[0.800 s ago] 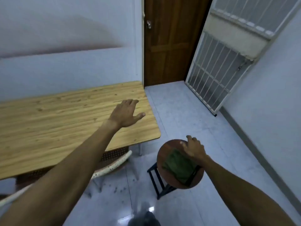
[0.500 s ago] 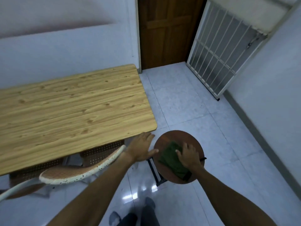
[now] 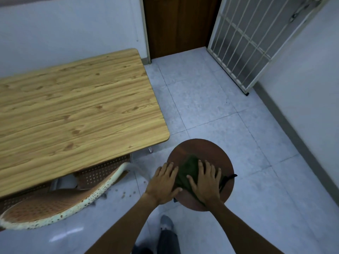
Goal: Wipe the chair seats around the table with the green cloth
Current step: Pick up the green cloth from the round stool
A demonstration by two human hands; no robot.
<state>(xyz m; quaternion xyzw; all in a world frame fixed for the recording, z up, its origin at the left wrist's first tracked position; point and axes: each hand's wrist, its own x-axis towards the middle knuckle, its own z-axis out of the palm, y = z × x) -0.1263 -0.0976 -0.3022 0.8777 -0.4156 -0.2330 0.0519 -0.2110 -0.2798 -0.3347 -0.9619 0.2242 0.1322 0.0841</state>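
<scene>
A round dark brown stool seat (image 3: 203,149) stands on the floor just off the table's near right corner. The green cloth (image 3: 187,168) lies folded on the seat. My right hand (image 3: 206,182) presses flat on the cloth, fingers spread. My left hand (image 3: 164,182) rests on the stool's left edge, its thumb touching the cloth's near side. A brown perforated chair (image 3: 55,202) with a speckled white rim is tucked under the table at lower left.
The wooden table (image 3: 73,110) fills the left. Pale floor tiles (image 3: 211,107) stretch to a brown door (image 3: 179,24) and a white barred gate (image 3: 244,43) at the back. A wall runs along the right. My foot (image 3: 166,223) stands below the stool.
My left hand came down from above the table to the stool's left edge. My right hand slid from the stool's far rim onto the cloth. The view tilted down.
</scene>
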